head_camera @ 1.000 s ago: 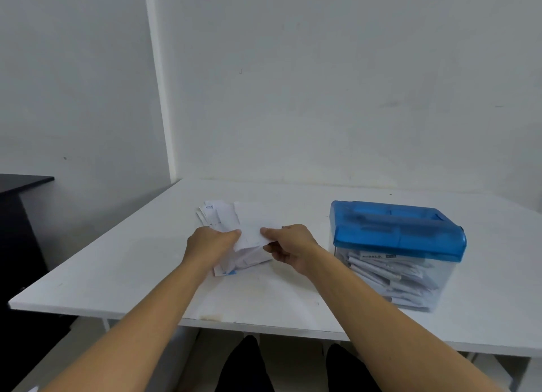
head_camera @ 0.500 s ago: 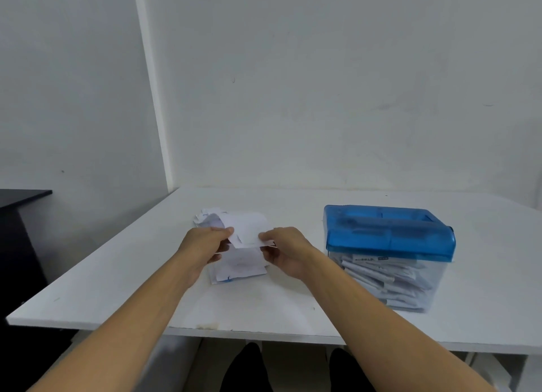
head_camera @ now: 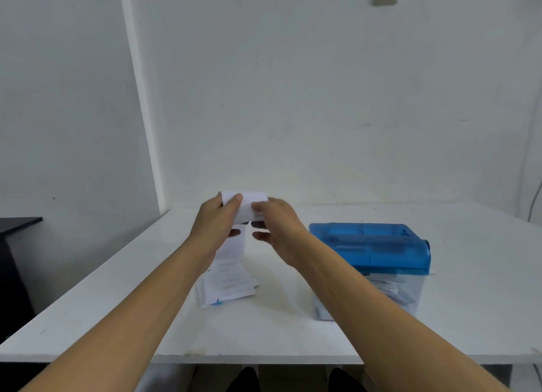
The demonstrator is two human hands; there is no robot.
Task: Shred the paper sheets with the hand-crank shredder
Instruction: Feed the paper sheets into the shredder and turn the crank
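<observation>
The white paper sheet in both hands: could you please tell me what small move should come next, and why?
Probably carry the white paper sheet rightward over the blue-lidded clear plastic shredder. The left hand and right hand pinch it in the air, left of the shredder and not yet at its top.

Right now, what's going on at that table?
A person holds one sheet of paper up with both hands, the left hand and the right hand pinching its sides above the pile of paper on the white table. The shredder with the blue lid stands to the right, untouched, its clear bin already holding paper strips. The sheet is not yet fed in.
</observation>
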